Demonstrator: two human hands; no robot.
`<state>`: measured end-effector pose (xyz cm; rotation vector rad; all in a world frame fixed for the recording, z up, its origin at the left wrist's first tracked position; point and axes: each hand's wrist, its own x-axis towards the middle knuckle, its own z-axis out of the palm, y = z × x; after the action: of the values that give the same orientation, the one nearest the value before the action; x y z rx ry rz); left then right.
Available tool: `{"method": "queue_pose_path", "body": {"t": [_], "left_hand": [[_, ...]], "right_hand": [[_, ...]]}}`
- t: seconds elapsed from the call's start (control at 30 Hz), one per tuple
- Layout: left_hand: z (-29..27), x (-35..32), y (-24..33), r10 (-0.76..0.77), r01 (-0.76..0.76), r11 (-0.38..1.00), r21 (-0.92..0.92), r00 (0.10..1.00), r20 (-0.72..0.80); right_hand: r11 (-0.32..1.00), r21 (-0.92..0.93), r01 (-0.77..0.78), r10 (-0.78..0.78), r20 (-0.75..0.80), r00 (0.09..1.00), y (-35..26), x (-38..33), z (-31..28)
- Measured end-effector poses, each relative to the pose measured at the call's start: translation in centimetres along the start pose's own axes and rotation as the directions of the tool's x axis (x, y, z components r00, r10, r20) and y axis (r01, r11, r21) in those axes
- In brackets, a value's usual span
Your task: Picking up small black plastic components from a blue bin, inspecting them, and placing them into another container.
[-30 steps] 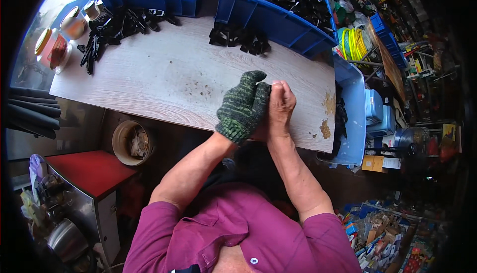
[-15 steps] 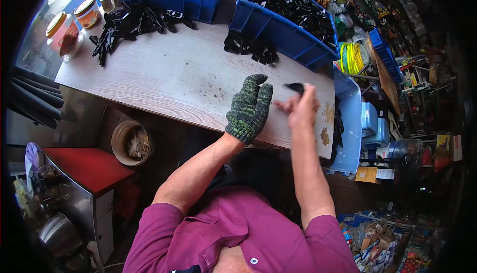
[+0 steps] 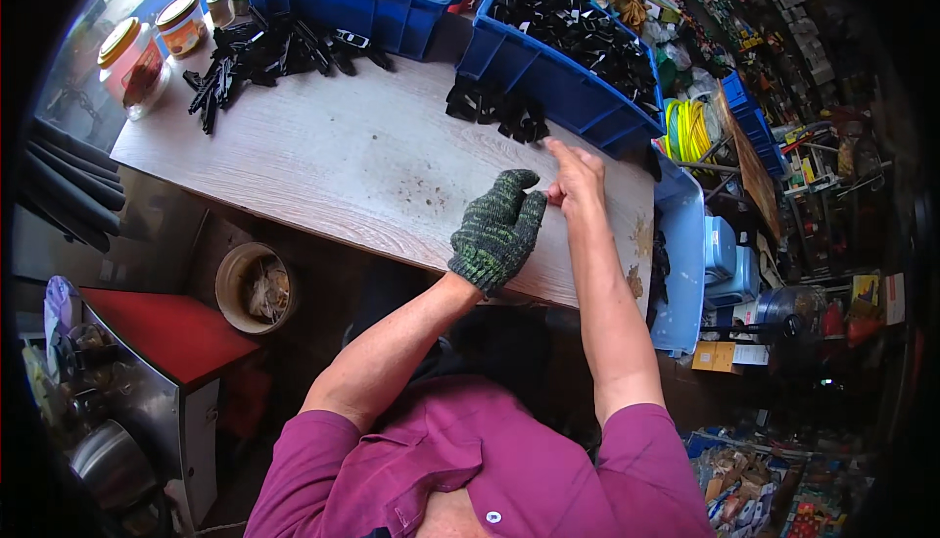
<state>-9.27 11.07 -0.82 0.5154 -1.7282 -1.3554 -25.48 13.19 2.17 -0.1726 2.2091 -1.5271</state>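
Observation:
My left hand (image 3: 497, 233), in a dark green knitted glove, is over the near middle of the table. Its fingers are curled toward the thumb; whatever they may hold is hidden. My bare right hand (image 3: 580, 178) is just beyond it to the right, with the index finger stretched toward a small pile of black plastic parts (image 3: 494, 110). Nothing shows in the right hand, and its thumb side comes close to the glove's fingertips. The pile lies against the front of a blue crate (image 3: 563, 97) filled with similar black parts.
Another blue crate (image 3: 338, 9) stands at the back, with a heap of long black parts (image 3: 269, 58) before it. Jars (image 3: 132, 63) stand at the table's far left corner. A light blue bin (image 3: 682, 274) adjoins the right edge. A round bucket (image 3: 227, 288) is below left.
The black part that was in my right hand no longer shows there. The right hand has moved away from me and slightly left, toward the small pile. The gloved hand has shifted only slightly.

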Motion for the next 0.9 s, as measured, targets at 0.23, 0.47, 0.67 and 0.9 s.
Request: {"method": "queue_pose_path", "body": {"t": [0.23, 0.47, 0.67, 0.9], "left_hand": [[-0.2, 0.1, 0.6, -0.151, 0.151, 0.989, 0.002, 0.985, 0.086], [-0.3, 0.2, -1.3, -0.136, 0.141, 0.985, -0.102, 0.989, 0.059], [-1.7, -0.6, -1.5, -0.205, 0.227, 0.943, -0.242, 0.972, 0.114], [-1.8, -0.8, -0.9, -0.001, 0.004, 0.999, -0.033, 0.998, 0.07]], "right_hand": [[0.954, -0.278, 0.11, -0.113, 0.004, 0.994, -0.1, 1.0, 1.9], [0.975, -0.183, 0.125, -0.119, 0.044, 0.992, 0.5, 0.3, 1.1], [0.995, -0.065, 0.078, -0.077, 0.012, 0.997, 0.8, 0.5, 0.5], [0.976, -0.194, 0.094, -0.117, -0.111, 0.987, -0.8, 0.5, 2.5]]}}
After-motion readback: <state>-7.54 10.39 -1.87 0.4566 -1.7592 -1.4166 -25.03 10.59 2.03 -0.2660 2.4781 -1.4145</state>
